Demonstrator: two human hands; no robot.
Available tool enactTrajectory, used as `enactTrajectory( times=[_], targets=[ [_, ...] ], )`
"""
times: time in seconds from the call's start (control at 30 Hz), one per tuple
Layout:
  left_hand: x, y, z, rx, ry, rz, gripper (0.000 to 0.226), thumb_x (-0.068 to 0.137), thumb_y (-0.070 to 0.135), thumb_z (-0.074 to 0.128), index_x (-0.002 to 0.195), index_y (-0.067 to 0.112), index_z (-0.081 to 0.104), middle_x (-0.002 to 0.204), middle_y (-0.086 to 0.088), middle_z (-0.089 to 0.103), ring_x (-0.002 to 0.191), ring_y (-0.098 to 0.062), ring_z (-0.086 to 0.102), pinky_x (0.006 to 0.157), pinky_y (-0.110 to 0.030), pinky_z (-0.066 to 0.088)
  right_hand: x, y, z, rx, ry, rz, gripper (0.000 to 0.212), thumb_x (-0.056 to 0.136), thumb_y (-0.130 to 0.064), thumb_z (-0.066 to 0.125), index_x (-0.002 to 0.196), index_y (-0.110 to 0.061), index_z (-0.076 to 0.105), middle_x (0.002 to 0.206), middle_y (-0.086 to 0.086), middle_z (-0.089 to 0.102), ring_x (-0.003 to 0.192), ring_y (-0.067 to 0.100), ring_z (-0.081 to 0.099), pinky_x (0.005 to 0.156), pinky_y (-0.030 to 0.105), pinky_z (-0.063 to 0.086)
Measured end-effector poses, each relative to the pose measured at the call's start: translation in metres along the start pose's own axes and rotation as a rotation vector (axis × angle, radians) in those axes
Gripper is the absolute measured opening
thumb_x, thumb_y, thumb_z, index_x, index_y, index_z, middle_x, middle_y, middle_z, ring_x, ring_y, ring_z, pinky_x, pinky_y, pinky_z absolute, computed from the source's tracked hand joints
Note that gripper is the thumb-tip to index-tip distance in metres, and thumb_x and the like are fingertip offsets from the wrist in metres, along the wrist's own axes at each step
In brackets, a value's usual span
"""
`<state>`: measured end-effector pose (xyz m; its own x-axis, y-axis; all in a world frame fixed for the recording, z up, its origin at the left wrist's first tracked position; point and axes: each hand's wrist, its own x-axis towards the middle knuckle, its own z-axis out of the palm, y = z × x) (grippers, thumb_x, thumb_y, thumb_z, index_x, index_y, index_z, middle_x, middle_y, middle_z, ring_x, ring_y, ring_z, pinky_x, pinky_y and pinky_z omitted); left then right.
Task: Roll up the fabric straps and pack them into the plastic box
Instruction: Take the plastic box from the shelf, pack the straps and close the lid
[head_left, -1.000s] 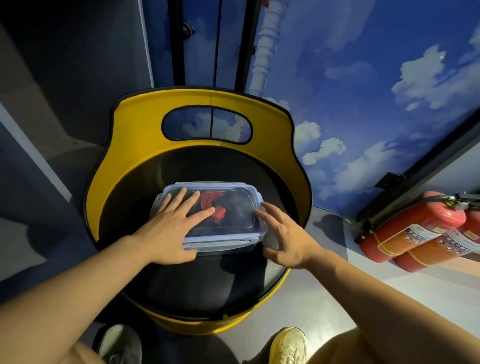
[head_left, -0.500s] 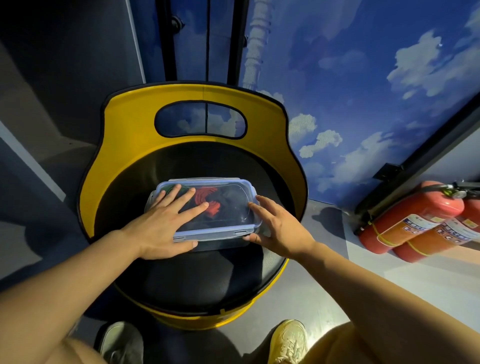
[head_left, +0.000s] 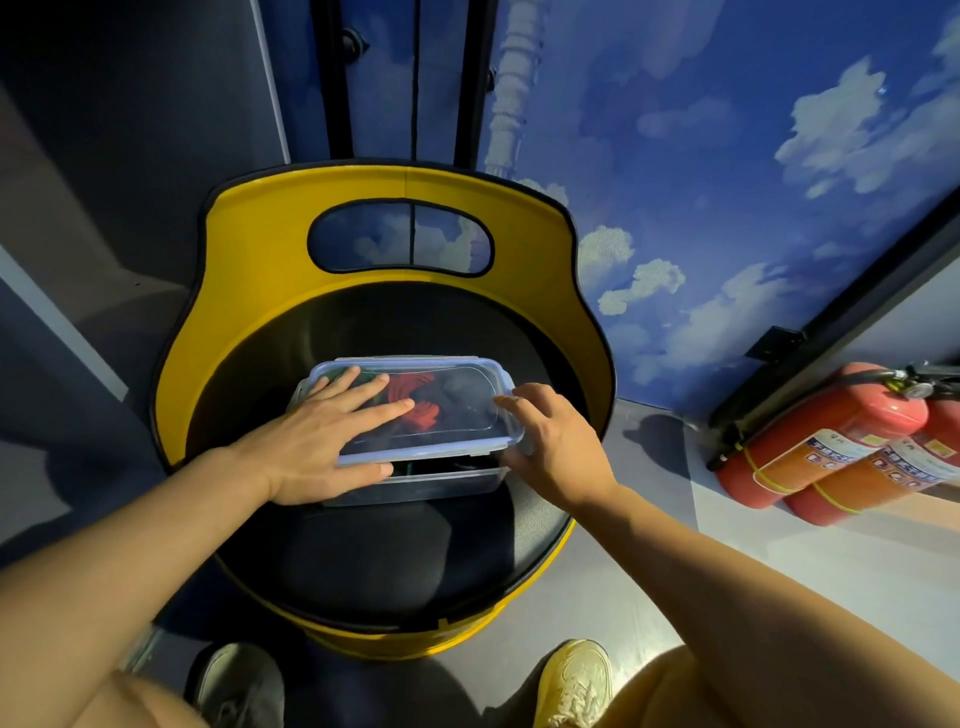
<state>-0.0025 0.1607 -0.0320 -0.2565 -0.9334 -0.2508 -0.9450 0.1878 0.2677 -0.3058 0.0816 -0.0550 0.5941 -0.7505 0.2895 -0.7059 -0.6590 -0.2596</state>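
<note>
A clear plastic box (head_left: 436, 480) stands on the black seat of a yellow chair (head_left: 260, 291). Its blue-rimmed clear lid (head_left: 467, 410) lies on top, with a gap showing along the front edge. Red rolled fabric straps (head_left: 415, 397) and darker ones show through the lid. My left hand (head_left: 322, 441) lies flat on the lid's left half, fingers spread, thumb at the front rim. My right hand (head_left: 556, 447) rests at the lid's right front corner, fingers on its edge.
The chair's yellow backrest with an oval cutout (head_left: 400, 236) rises behind the box. Two red fire extinguishers (head_left: 831, 447) lie on the floor at the right, against a blue sky-painted wall (head_left: 727, 182). My shoes (head_left: 571, 686) show at the bottom.
My right hand has moved from beside the box onto the lid's right front corner. The left hand stays flat on the lid. The view has shifted slightly.
</note>
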Motion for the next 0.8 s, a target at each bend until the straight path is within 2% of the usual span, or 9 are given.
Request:
enactTrajectory(
  times=[0.1, 0.17, 0.23, 0.3, 0.37, 0.47, 0.6, 0.7, 0.8],
  targets=[
    [0.000, 0.000, 0.000, -0.004, 0.003, 0.002, 0.083, 0.072, 0.088, 0.022, 0.150, 0.063, 0.005, 0.167, 0.015, -0.013, 0.152, -0.015, -0.026, 0.122, -0.040, -0.013, 0.003, -0.005, 0.005, 0.084, 0.032, 0.099, 0.056, 0.074, -0.015, 0.080, 0.126, -0.020, 0.060, 0.122, 0.007, 0.056, 0.103, 0.026, 0.057, 0.078, 0.029, 0.053],
    [0.000, 0.001, 0.000, -0.003, 0.006, 0.001, 0.083, 0.073, 0.088, 0.022, 0.150, 0.063, 0.004, 0.167, 0.015, -0.013, 0.152, -0.015, -0.026, 0.121, -0.039, -0.014, 0.008, -0.007, 0.008, 0.078, 0.017, 0.162, 0.058, 0.070, -0.007, 0.081, 0.124, -0.014, 0.060, 0.121, 0.010, 0.055, 0.102, 0.029, 0.056, 0.077, 0.033, 0.054],
    [-0.001, 0.001, 0.001, -0.002, 0.004, -0.001, 0.084, 0.073, 0.087, 0.022, 0.151, 0.062, 0.004, 0.167, 0.014, -0.013, 0.152, -0.015, -0.026, 0.121, -0.039, -0.014, 0.013, -0.010, 0.010, 0.057, 0.014, 0.206, 0.055, 0.073, -0.012, 0.082, 0.122, -0.011, 0.059, 0.118, 0.011, 0.054, 0.099, 0.029, 0.055, 0.075, 0.039, 0.055],
    [-0.001, 0.001, 0.001, 0.004, 0.002, -0.003, 0.085, 0.072, 0.087, 0.022, 0.151, 0.062, 0.003, 0.167, 0.014, -0.014, 0.152, -0.015, -0.026, 0.121, -0.040, -0.014, 0.016, -0.012, 0.012, 0.048, 0.025, 0.232, 0.051, 0.076, -0.018, 0.082, 0.121, -0.011, 0.058, 0.117, 0.010, 0.053, 0.098, 0.026, 0.053, 0.073, 0.038, 0.053],
    [-0.001, 0.000, 0.003, 0.010, 0.008, -0.002, 0.084, 0.073, 0.086, 0.023, 0.151, 0.062, 0.001, 0.167, 0.014, -0.015, 0.151, -0.016, -0.027, 0.121, -0.039, -0.015, 0.016, -0.013, 0.013, 0.035, 0.016, 0.241, 0.052, 0.074, -0.009, 0.081, 0.121, -0.012, 0.058, 0.117, 0.009, 0.052, 0.099, 0.027, 0.053, 0.071, 0.034, 0.051],
    [0.001, -0.001, 0.008, 0.034, 0.015, -0.001, 0.081, 0.081, 0.081, 0.035, 0.150, 0.063, -0.002, 0.166, 0.014, -0.019, 0.150, -0.016, -0.031, 0.120, -0.040, -0.017, 0.012, -0.007, 0.011, 0.042, 0.001, 0.195, 0.057, 0.070, 0.001, 0.080, 0.122, -0.009, 0.059, 0.116, 0.012, 0.054, 0.098, 0.029, 0.055, 0.072, 0.032, 0.049],
    [0.000, 0.001, 0.010, 0.056, 0.023, -0.018, 0.081, 0.090, 0.070, 0.051, 0.150, 0.063, -0.002, 0.165, 0.015, -0.021, 0.149, -0.016, -0.033, 0.119, -0.040, -0.018, 0.009, 0.001, 0.009, 0.062, 0.002, 0.076, 0.053, 0.074, -0.004, 0.081, 0.123, -0.005, 0.060, 0.114, 0.016, 0.055, 0.092, 0.032, 0.058, 0.068, 0.033, 0.051],
    [0.000, 0.002, 0.011, 0.050, 0.032, -0.013, 0.081, 0.084, 0.076, 0.046, 0.147, 0.066, -0.004, 0.165, 0.015, -0.021, 0.149, -0.017, -0.034, 0.121, -0.042, -0.016, 0.007, 0.009, 0.004, 0.083, -0.030, -0.007, 0.056, 0.077, -0.012, 0.078, 0.128, -0.009, 0.056, 0.120, 0.012, 0.052, 0.098, 0.030, 0.056, 0.073, 0.035, 0.056],
    [0.001, 0.002, 0.016, 0.083, 0.031, -0.024, 0.084, 0.075, 0.083, 0.035, 0.144, 0.070, -0.011, 0.165, 0.015, -0.025, 0.148, -0.019, -0.037, 0.123, -0.049, -0.013, 0.002, 0.015, -0.005, 0.152, -0.103, -0.070, 0.059, 0.074, -0.018, 0.063, 0.132, -0.012, 0.055, 0.127, 0.008, 0.050, 0.113, 0.025, 0.053, 0.091, 0.030, 0.052]
  ],
)
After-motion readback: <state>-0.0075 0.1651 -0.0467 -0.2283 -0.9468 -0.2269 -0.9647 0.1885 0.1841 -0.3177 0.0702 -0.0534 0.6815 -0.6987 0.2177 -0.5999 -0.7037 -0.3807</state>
